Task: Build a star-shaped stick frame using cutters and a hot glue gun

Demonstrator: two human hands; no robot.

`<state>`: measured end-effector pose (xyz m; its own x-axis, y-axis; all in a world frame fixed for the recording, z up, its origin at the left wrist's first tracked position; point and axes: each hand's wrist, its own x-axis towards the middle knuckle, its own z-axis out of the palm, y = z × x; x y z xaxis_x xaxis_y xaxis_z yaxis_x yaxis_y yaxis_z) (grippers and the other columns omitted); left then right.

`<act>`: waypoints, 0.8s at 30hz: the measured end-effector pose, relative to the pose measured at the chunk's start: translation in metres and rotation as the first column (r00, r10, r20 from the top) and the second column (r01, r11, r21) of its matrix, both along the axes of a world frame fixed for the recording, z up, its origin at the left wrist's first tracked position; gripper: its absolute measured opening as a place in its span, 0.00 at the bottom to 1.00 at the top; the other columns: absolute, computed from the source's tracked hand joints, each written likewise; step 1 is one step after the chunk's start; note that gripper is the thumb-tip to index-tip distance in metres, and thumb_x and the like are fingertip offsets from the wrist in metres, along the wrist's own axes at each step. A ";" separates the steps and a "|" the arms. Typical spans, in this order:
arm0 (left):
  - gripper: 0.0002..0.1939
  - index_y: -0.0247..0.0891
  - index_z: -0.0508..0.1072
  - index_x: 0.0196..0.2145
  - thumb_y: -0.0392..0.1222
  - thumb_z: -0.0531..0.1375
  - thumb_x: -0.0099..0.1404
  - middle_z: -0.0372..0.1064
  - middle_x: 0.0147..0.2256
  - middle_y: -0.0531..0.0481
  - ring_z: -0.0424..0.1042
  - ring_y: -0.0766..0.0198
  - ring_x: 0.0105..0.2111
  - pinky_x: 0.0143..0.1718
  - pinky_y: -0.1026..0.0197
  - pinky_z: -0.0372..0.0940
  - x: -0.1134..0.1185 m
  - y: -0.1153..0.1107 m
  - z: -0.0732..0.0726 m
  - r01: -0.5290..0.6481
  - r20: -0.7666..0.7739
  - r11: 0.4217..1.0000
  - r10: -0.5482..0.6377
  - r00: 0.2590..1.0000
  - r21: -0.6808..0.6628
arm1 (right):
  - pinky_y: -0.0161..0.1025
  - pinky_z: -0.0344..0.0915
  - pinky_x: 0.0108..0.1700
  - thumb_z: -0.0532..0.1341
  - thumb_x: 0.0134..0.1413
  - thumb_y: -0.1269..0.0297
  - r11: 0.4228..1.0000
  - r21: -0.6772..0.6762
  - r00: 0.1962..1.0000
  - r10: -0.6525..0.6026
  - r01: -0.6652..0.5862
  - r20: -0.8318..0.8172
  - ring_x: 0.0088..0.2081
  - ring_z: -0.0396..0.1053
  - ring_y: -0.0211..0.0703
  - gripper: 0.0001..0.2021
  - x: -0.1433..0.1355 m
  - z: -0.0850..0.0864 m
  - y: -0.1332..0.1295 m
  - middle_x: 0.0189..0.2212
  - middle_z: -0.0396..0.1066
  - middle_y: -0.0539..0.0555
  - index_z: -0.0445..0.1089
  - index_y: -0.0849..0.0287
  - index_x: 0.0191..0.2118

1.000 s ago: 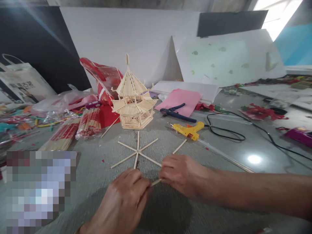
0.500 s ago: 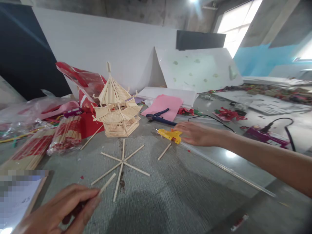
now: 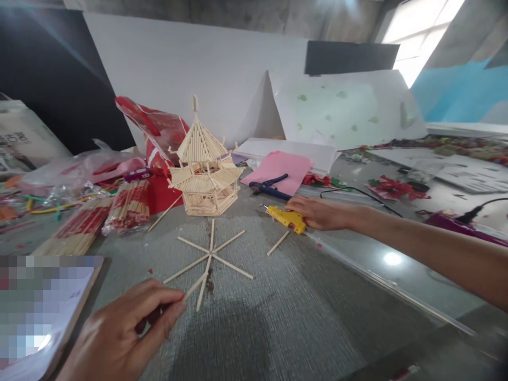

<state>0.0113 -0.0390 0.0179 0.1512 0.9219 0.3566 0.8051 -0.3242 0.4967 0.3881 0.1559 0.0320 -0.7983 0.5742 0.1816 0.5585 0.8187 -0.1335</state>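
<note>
My left hand point(image 3: 135, 323) pinches a short wooden stick point(image 3: 194, 287) between thumb and fingertips, its far end at the lower arm of a star of sticks point(image 3: 210, 254) lying on the grey table. Around the yellow glue gun point(image 3: 286, 219) my right hand point(image 3: 313, 212) is closed, with the metal nozzle pointing left. One loose stick point(image 3: 278, 243) lies just below the gun. Behind the star stands a pagoda-like model point(image 3: 204, 182) made of sticks, upright with a pointed roof.
Packs of sticks point(image 3: 127, 206) lie at the left, near a red plastic bag point(image 3: 153, 124). Blue-handled cutters point(image 3: 272, 188) rest on pink paper point(image 3: 283, 164). A tablet-like board point(image 3: 75, 312) is at the lower left. A clear glue stick point(image 3: 420, 306) extends rightward from the gun.
The view has turned a little left. My left hand has moved the stick forward and right, towards the star's lower arm. My right hand still holds the glue gun.
</note>
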 end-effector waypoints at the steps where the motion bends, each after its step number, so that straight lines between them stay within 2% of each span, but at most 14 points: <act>1: 0.12 0.46 0.73 0.32 0.53 0.55 0.61 0.72 0.28 0.56 0.70 0.68 0.26 0.26 0.70 0.64 0.000 0.002 0.001 0.000 -0.004 1.000 0.000 1.000 -0.010 | 0.40 0.58 0.51 0.50 0.45 0.84 1.000 0.022 1.000 0.001 -0.001 0.006 0.48 0.63 0.43 0.24 0.002 -0.002 0.001 0.45 0.66 0.61 0.66 0.66 0.49; 5: 0.10 0.47 0.74 0.32 0.52 0.56 0.61 0.72 0.26 0.57 0.70 0.69 0.24 0.26 0.70 0.64 0.001 0.010 0.006 0.078 -0.058 0.997 -0.077 0.995 0.002 | 0.45 0.59 0.50 0.55 0.45 0.78 0.995 0.099 1.000 -0.005 0.003 0.018 0.48 0.62 0.48 0.20 0.010 -0.006 0.006 0.46 0.62 0.62 0.64 0.65 0.47; 7: 0.11 0.46 0.74 0.31 0.51 0.56 0.61 0.72 0.26 0.57 0.70 0.68 0.24 0.26 0.69 0.64 0.005 0.013 0.011 0.083 -0.062 0.996 -0.084 0.995 -0.026 | 0.46 0.60 0.50 0.57 0.45 0.73 0.993 0.116 1.000 -0.010 0.012 -0.014 0.48 0.62 0.49 0.19 0.013 -0.001 0.007 0.47 0.62 0.63 0.63 0.64 0.47; 9: 0.12 0.45 0.74 0.30 0.52 0.55 0.61 0.73 0.26 0.56 0.71 0.67 0.24 0.25 0.68 0.64 0.009 0.016 0.016 0.057 -0.034 0.994 -0.060 0.998 -0.089 | 0.46 0.60 0.48 0.58 0.45 0.71 0.992 0.107 0.994 -0.062 0.072 -0.094 0.46 0.62 0.49 0.19 0.014 0.009 0.006 0.46 0.63 0.62 0.63 0.64 0.46; 12: 0.14 0.43 0.75 0.29 0.54 0.56 0.58 0.73 0.26 0.55 0.71 0.65 0.25 0.26 0.67 0.64 0.014 0.023 0.021 0.024 0.076 0.979 -0.009 0.997 -0.204 | 0.40 0.61 0.41 0.58 0.48 0.66 0.973 0.029 0.947 -0.217 0.231 -0.237 0.38 0.64 0.43 0.14 0.013 0.028 0.001 0.37 0.67 0.57 0.65 0.64 0.42; 14: 0.14 0.43 0.76 0.29 0.55 0.57 0.57 0.73 0.25 0.55 0.70 0.64 0.25 0.26 0.66 0.63 0.016 0.029 0.021 0.011 0.180 0.962 0.040 0.983 -0.271 | 0.35 0.60 0.35 0.56 0.51 0.63 0.949 -0.116 0.885 -0.315 0.293 -0.343 0.32 0.63 0.38 0.13 0.010 0.041 -0.005 0.33 0.66 0.55 0.65 0.65 0.41; 16: 0.14 0.42 0.76 0.29 0.54 0.59 0.55 0.71 0.23 0.55 0.67 0.66 0.23 0.23 0.67 0.61 0.017 0.034 0.020 0.023 0.281 0.948 0.071 0.957 -0.317 | 0.33 0.59 0.32 0.55 0.53 0.60 0.917 -0.292 0.822 -0.380 0.273 -0.424 0.30 0.61 0.35 0.14 0.006 0.050 -0.014 0.32 0.66 0.53 0.65 0.65 0.42; 19: 0.13 0.40 0.76 0.29 0.52 0.60 0.54 0.66 0.20 0.56 0.60 0.70 0.20 0.20 0.69 0.55 0.021 0.039 0.020 0.057 0.430 0.934 0.108 0.896 -0.352 | 0.32 0.59 0.31 0.54 0.53 0.61 0.860 -0.492 0.728 -0.425 0.139 -0.538 0.31 0.62 0.34 0.13 -0.003 0.057 -0.028 0.33 0.66 0.54 0.66 0.63 0.41; 22: 0.13 0.37 0.75 0.27 0.51 0.61 0.55 0.63 0.19 0.56 0.57 0.71 0.19 0.20 0.69 0.54 0.029 0.043 0.025 0.124 0.554 0.913 0.123 0.823 -0.388 | 0.33 0.58 0.29 0.56 0.50 0.61 0.838 -0.542 0.681 -0.431 0.059 -0.592 0.29 0.61 0.34 0.11 -0.011 0.056 -0.040 0.32 0.66 0.53 0.67 0.62 0.37; 24: 0.14 0.36 0.75 0.27 0.51 0.61 0.55 0.64 0.20 0.55 0.59 0.71 0.20 0.20 0.69 0.55 0.035 0.046 0.029 0.175 0.619 0.899 0.126 0.775 -0.401 | 0.34 0.58 0.30 0.59 0.49 0.61 0.871 -0.480 0.711 -0.402 0.103 -0.578 0.28 0.61 0.35 0.10 -0.015 0.053 -0.048 0.29 0.66 0.52 0.67 0.62 0.35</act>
<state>0.0459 0.0069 0.0470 0.0617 0.9975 -0.0354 0.2658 0.0177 0.9639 0.3734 0.1082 0.0849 -0.3819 0.8722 0.3056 0.3882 0.4515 -0.8034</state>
